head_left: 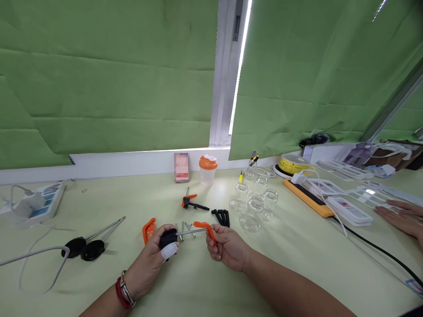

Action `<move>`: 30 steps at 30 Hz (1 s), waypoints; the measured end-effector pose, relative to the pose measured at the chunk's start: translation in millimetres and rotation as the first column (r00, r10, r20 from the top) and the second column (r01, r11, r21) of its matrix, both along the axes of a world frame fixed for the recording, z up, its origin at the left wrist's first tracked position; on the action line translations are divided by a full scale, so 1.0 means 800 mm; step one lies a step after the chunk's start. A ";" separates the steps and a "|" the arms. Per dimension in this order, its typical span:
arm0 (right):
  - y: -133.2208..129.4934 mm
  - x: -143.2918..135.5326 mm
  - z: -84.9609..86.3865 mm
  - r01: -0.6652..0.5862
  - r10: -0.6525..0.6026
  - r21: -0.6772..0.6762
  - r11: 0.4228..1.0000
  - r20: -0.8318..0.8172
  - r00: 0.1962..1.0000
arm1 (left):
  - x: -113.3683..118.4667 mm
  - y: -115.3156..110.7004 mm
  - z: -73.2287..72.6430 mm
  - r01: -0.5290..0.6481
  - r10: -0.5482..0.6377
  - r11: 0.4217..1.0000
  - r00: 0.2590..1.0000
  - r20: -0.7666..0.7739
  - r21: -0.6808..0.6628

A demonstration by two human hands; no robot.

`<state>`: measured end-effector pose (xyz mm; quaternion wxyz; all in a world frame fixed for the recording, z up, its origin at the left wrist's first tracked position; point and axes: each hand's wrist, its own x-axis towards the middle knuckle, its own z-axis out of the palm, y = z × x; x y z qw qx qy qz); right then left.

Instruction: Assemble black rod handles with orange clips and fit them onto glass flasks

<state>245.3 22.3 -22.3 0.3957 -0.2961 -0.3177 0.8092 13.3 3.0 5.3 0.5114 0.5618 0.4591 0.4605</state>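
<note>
My left hand (153, 253), with white tape on its thumb, is closed round a black round part (168, 238). A thin metal rod (191, 231) runs from that part to the right. At its other end my right hand (228, 246) pinches a curved orange piece (210, 231). Another orange piece (149, 229) lies just beyond my left hand. Metal pins (182, 232) lie behind the rod, partly hidden. Black handle-like parts (221, 217) rest beyond my right hand, and an orange and black clamp-like assembly (190, 202) sits farther back.
Two black discs with rods (93, 249) and a power strip (46, 204) lie left. Glass jars (255, 207) stand right of centre, near an orange-lidded cup (208, 171). An orange power strip (307, 198) and cable lie right. Another person's hands (398, 218) rest at the far right.
</note>
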 end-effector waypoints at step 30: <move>-0.016 -0.024 -0.005 -0.058 0.013 0.216 0.975 0.204 0.979 | 0.027 -0.021 0.004 0.358 -0.350 0.928 0.933 0.086 -0.106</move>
